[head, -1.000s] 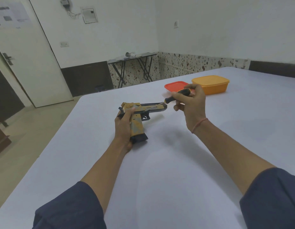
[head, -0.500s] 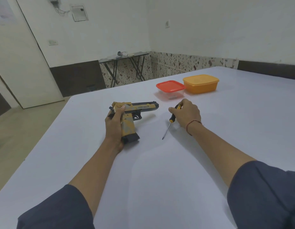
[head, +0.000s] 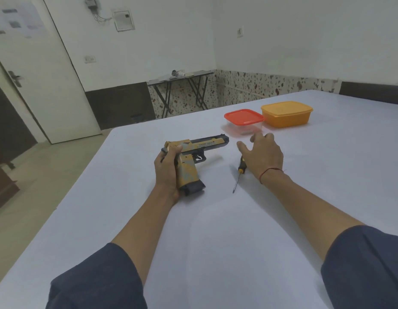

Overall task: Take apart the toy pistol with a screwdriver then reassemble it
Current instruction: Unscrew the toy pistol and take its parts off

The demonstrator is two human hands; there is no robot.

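Screwdriver [head: 238,175] just put down on bench [head: 216,241]; right grip [head: 262,155] apart, maybe reaching toward box [head: 243,117] at 12 o'clock. Left grip [head: 165,172] clamped on pistol [head: 193,150]. Screw work paused.

A bare institutional room: beyond the white-covered table [head: 216,241] stand a folding table [head: 180,75], speckled wall tiles [head: 260,85] and a door [head: 48,85].

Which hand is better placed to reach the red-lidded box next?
Probably the right. The right hand is open and holds nothing, fingers spread just short of the red-lidded box. The left hand is busy gripping the toy pistol.
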